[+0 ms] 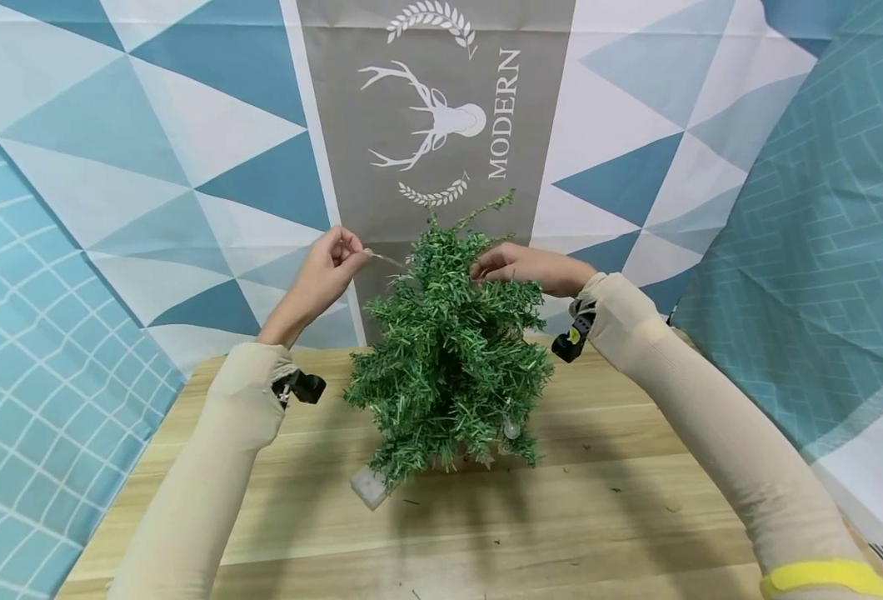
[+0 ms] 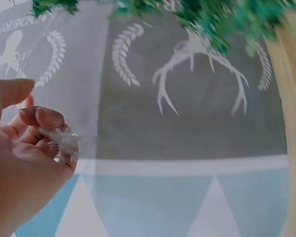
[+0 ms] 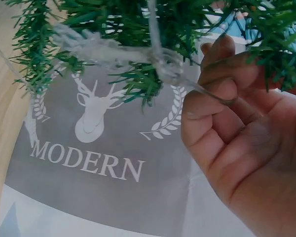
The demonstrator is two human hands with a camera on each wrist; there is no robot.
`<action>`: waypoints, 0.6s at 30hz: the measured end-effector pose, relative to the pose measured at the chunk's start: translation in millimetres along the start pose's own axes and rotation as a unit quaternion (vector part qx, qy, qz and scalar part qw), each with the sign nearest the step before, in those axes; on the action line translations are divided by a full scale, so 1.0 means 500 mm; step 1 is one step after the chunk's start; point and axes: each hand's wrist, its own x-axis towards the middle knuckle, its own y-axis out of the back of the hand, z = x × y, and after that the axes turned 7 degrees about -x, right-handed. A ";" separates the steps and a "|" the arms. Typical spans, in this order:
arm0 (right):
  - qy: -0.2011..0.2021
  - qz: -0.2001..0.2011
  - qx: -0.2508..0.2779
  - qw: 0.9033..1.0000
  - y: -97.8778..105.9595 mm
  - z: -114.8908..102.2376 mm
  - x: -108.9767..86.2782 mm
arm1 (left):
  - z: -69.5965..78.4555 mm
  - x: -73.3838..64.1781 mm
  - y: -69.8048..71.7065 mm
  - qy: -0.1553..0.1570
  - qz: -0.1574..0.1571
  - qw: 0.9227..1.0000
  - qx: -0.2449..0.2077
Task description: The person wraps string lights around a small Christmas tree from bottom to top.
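A small green artificial Christmas tree stands upright on the wooden table. At its left my left hand pinches a thin clear string-light wire that runs taut into the foliage. In the left wrist view a clear spiky ornament lies against the curled fingers. My right hand reaches into the upper right branches, its fingertips partly hidden there in the head view. From the right wrist, its fingers curl around a thin wire beside a knotted clear strand and a frosty clear piece.
At the tree's lower left lies a whitish translucent box. A clear bulb hangs low on the right. Loose needle bits are scattered over the tabletop. Behind rises a patterned cloth with a deer-head print.
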 end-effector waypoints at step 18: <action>-0.001 0.067 0.077 0.995 -0.023 0.011 -0.026 | -0.049 -0.052 0.051 0.084 -0.042 0.996 -0.006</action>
